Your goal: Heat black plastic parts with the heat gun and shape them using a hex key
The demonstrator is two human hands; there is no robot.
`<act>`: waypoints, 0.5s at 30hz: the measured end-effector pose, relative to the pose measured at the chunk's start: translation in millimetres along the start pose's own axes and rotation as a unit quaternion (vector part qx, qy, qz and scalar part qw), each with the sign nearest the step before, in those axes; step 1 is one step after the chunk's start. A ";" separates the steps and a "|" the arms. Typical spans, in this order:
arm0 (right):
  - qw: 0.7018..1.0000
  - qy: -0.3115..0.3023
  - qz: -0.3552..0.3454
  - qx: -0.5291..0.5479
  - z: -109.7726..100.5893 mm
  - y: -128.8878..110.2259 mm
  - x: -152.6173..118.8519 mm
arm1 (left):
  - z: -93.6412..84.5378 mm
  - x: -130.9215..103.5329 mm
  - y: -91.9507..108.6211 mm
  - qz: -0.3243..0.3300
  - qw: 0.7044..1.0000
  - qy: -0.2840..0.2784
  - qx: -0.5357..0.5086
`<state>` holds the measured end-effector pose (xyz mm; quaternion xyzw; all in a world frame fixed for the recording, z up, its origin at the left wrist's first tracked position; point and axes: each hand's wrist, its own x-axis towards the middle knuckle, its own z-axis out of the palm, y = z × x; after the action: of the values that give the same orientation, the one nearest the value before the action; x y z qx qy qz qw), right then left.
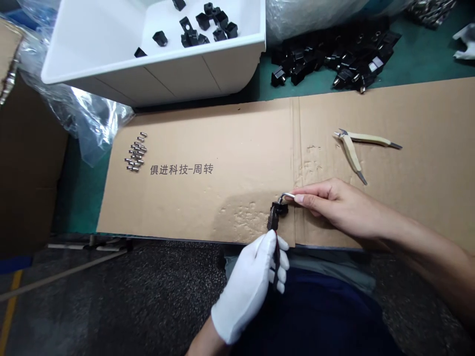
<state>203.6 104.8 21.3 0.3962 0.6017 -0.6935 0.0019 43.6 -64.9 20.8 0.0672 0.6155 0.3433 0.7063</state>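
Observation:
My left hand [256, 272], in a white glove, is wrapped round a pair of dark pliers [273, 218] near the front edge of the cardboard. At the jaws of the pliers sits a small black part [283, 208], partly hidden by them. My bare right hand [326, 200] pinches a bent metal hex key [287, 195] between thumb and fingers. The short end of the key points down onto the black part. To the right, beyond my right hand, lie cutting pliers [349, 146] with cream handles, spread apart.
Several small metal pins [136, 153] lie on the left of the cardboard sheet [222, 138]. Behind it stands a white bin [166, 74] with black parts [189, 32] inside. A pile of black parts with metal ends [334, 57] rests on the green table at the back.

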 end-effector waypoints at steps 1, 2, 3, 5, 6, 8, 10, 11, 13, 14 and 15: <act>1.000 -0.001 0.002 0.005 -0.8 1.2 0.0 | 0.8 -0.1 -0.6 0.007 1.000 0.003 0.008; 1.000 0.000 0.002 0.011 -1.3 2.5 0.0 | 1.6 0.1 -1.7 0.009 1.000 0.003 0.010; 1.000 0.005 0.000 0.017 -1.5 3.8 -0.1 | 2.5 0.6 -3.0 0.008 1.000 0.000 0.005; 1.000 0.020 -0.005 0.024 -0.7 6.6 -0.6 | 4.4 2.1 -6.0 0.003 1.000 -0.008 -0.013; 0.999 0.029 -0.009 0.023 0.2 8.1 -1.1 | 5.4 2.9 -7.4 0.002 1.000 -0.012 -0.020; 0.999 0.041 -0.014 0.015 2.1 10.9 -2.3 | 7.2 4.4 -9.4 0.005 1.000 -0.012 -0.022; 0.999 0.044 -0.021 0.008 2.9 12.6 -3.3 | 8.4 4.8 -9.6 0.007 1.000 -0.005 -0.011; 0.999 0.045 -0.024 0.004 2.5 12.8 -3.4 | 8.5 4.6 -9.0 0.005 1.000 -0.001 -0.001; 0.998 0.046 -0.032 -0.012 -0.6 12.0 -2.8 | 7.8 3.2 -6.1 -0.004 0.999 0.010 0.033; 0.998 0.046 -0.041 -0.026 -3.2 11.2 -2.1 | 6.8 2.1 -4.1 -0.004 0.998 0.018 0.065; 0.997 0.042 -0.051 -0.041 -6.3 10.2 -1.2 | 5.6 1.0 -1.8 0.004 0.994 0.030 0.107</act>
<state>212.8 106.7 13.7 0.3930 0.6489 -0.6501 -0.0427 49.4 -63.9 20.3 0.1345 0.6691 0.2800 0.6751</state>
